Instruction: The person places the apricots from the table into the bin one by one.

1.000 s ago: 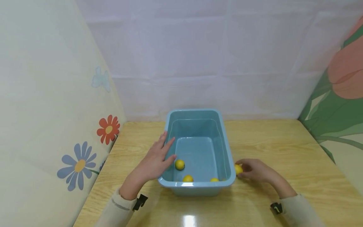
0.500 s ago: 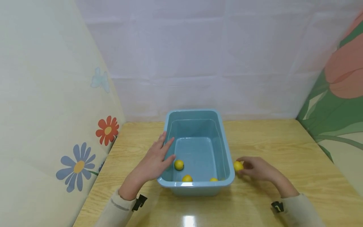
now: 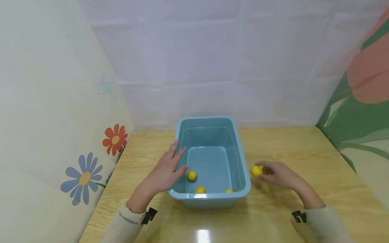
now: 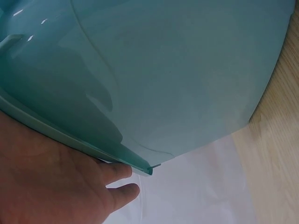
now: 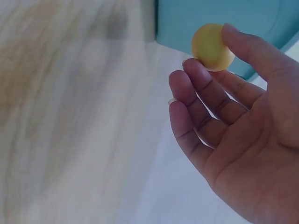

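Observation:
Between the thumb and fingertips of my right hand (image 3: 281, 174) I pinch a small yellow ball (image 3: 256, 170), just outside the right wall of a light-blue plastic tub (image 3: 212, 195). In the right wrist view the ball (image 5: 211, 46) looks smooth and round, and the other fingers are loosely bent. My left hand (image 3: 162, 172) rests with spread fingers on the tub's left rim. Inside the tub lie a yellow ball (image 3: 191, 176) at the left and a second yellow ball (image 3: 200, 190) near the front wall. Another yellow ball (image 3: 229, 191) is mostly hidden behind the front rim.
The tub stands on a wood-grain table (image 3: 282, 145). A white sheet (image 3: 194, 67) hangs behind it. Flower-printed panels flank the table, one panel (image 3: 45, 101) at left and another panel (image 3: 364, 111) at right.
My right hand has raised the pinched ball and moved it slightly farther from me, beside the tub's right wall. The left hand, the tub and the balls inside it look nearly unchanged.

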`<state>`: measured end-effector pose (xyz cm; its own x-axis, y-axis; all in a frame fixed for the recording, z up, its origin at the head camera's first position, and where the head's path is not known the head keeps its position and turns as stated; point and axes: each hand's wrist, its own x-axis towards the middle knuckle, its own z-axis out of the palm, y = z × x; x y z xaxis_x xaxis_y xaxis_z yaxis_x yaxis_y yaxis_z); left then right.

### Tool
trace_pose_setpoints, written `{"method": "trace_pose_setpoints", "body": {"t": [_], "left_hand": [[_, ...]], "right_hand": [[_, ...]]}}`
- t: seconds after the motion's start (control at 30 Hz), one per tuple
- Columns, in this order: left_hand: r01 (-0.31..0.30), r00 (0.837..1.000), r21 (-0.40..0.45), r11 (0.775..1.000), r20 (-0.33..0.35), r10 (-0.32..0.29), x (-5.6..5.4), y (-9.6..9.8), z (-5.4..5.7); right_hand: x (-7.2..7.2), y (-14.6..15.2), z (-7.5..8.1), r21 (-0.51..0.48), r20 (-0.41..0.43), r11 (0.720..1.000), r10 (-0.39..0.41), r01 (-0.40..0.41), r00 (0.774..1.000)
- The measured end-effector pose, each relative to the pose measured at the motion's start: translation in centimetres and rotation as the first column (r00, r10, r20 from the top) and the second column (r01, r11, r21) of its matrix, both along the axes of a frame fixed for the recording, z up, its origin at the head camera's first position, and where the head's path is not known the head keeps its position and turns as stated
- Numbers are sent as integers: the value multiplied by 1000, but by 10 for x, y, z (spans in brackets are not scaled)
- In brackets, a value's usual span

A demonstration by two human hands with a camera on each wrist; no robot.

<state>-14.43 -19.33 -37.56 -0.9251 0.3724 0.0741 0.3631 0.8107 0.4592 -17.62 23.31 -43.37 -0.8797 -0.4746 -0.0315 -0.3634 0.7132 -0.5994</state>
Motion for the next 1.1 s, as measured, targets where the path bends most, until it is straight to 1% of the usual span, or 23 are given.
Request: {"method": "trace_pose_setpoints", "body": {"t": [0.17,0.47,0.63,0.97,1.1], "left_hand": [[3,1000,3,1000,-3,-3,0,0,1],[1,1000,4,1000,-6,-1,0,0,1],[-1,1000,7,1000,0,1,-1,-1,0],[2,1000,18,1000,2,-2,-1,-1,0],[4,1000,16,1000,0,-4,-2,-1,-1]], "right_hand": [[1,0,10,6,-45,1000,9,-9,999],[5,0,27,-31,-127,999,7,-11,992],[7,-3,38,-34,-153,999,9,-14,988],[12,-14,66,-72,-212,997,23,-40,977],[13,-18,75,-70,-239,997,26,-44,971]]}}
